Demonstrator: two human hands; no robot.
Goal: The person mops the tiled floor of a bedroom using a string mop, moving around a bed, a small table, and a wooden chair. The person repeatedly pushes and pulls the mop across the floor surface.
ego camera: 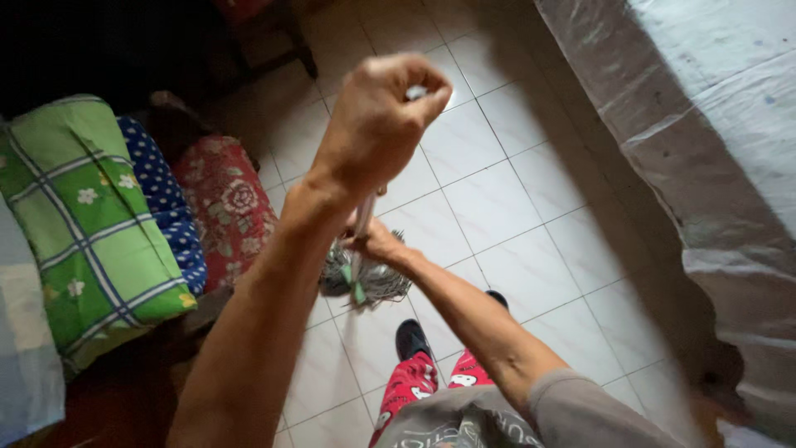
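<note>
The left hand is closed in a fist around the top end of a mop handle, raised high and close to the head camera, so that it steers the pole from above. The right hand reaches forward and lower down, its fingers wrapped around the same handle just above the mop head; this lower grip puts pressure near the working end. With one hand high and one low, the two hands are well apart along the pole and the handle runs steeply downward between them, nearly upright.

The mop head, a bunch of grey strands with a green piece at its middle, rests on the pale tiled floor just ahead of the person's feet. Dark shoes and red patterned trouser legs show below, with a grey shirt at the bottom edge.

To the left lie stacked cushions: a green checked one, a blue dotted one and a red flowered one. To the right stands a pale, sheet-covered surface, leaving the tiled strip between as the open lane where the mop sits. Dark furniture legs show at the top.
</note>
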